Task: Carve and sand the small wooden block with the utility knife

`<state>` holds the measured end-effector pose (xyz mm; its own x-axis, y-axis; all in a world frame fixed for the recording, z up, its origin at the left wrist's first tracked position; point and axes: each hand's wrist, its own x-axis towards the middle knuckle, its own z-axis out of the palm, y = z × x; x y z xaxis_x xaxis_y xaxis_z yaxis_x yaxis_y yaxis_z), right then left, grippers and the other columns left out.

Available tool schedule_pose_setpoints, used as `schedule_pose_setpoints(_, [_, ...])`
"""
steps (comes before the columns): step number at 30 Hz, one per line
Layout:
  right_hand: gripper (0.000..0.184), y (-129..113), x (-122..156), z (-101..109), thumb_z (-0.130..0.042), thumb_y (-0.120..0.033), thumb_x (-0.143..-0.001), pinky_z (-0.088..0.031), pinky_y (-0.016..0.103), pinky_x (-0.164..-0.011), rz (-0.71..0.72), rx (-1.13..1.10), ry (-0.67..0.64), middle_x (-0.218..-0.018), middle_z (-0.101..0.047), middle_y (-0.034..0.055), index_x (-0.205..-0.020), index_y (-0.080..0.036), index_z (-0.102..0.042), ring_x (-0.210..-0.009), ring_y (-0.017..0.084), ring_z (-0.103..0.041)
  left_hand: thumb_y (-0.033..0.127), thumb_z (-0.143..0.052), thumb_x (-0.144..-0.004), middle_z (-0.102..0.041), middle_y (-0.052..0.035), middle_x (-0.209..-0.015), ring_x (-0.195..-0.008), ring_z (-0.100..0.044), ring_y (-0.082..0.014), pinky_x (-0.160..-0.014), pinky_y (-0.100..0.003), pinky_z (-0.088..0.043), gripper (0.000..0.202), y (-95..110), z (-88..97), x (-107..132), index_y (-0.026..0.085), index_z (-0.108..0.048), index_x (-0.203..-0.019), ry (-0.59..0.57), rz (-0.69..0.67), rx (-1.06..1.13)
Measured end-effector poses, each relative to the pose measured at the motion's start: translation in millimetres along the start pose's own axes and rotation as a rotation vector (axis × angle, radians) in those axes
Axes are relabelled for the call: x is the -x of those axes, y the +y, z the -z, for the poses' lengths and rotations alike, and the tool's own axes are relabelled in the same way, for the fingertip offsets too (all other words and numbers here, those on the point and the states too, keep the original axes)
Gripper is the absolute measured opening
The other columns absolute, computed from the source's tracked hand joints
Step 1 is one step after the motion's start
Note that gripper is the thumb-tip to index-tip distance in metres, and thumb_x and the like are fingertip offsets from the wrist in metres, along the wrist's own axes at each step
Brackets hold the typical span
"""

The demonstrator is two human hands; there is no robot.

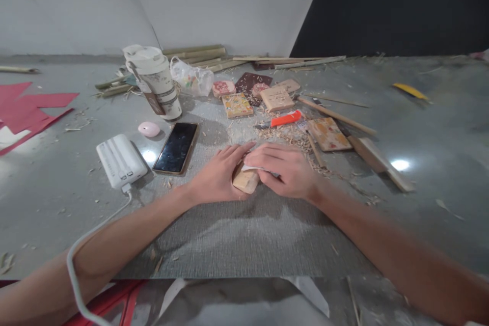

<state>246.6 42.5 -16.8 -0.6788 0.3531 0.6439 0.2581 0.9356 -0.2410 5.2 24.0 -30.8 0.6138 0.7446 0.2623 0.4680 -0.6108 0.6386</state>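
Observation:
A small pale wooden block point(246, 181) with rounded corners lies at the middle of the table's front part. My left hand point(219, 173) is closed around its left side, thumb along the far edge. Pressed to the top of the block is a folded piece of white paper point(250, 167), held under the fingers of my right hand point(284, 167). Most of that paper is hidden, so its rough or smooth side cannot be made out. Wood shavings point(282, 137) lie scattered just beyond my hands, around an orange-handled cutter knife point(286, 118).
Carved wooden squares point(277, 98), a painted tile point(329, 134) and a long wooden-handled blade point(376, 160) lie beyond. At left are a phone point(177, 147), a white power bank point(121, 161) with its cable crossing my left forearm, a pink case point(148, 129) and a tall cup point(155, 81).

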Motion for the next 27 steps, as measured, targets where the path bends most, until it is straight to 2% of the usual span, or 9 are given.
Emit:
schedule_pose_setpoints(5, [0.025,-0.5,0.8,-0.3,-0.054,-0.015,-0.105,-0.066,0.044,-0.098,-0.01,0.0,-0.009,-0.108,-0.083,0.0054,-0.118,-0.024,-0.074,-0.104,0.024,-0.079,0.032,-0.081,-0.078,-0.067,-0.0146,-0.145,-0.132,-0.065,-0.0394,-0.111,-0.057,-0.054,0.091,0.7,0.9,-0.7,0.026,-0.045,-0.161,-0.032,-0.022,-0.077])
schedule_pose_setpoints(13, [0.028,-0.7,0.8,-0.4,-0.054,-0.014,-0.104,-0.065,0.042,-0.096,-0.029,-0.002,-0.038,-0.108,-0.084,0.0046,-0.117,-0.025,-0.077,-0.102,0.024,-0.079,0.034,-0.083,-0.075,-0.066,-0.0141,-0.146,-0.132,-0.063,-0.0409,-0.108,-0.055,-0.052,0.093,-1.0,0.0,-0.6,0.028,-0.045,-0.161,-0.059,-0.013,-0.153])
schedule_pose_setpoints(27, [0.024,1.0,1.5,-0.6,-0.054,-0.015,-0.105,-0.064,0.042,-0.095,-0.025,0.001,-0.038,-0.109,-0.083,0.0054,-0.116,-0.023,-0.074,-0.103,0.024,-0.078,0.032,-0.084,-0.076,-0.066,-0.0129,-0.145,-0.132,-0.063,-0.0389,-0.113,-0.056,-0.051,0.089,-0.9,-0.4,-1.2,0.029,-0.05,-0.158,-0.03,-0.037,-0.106])
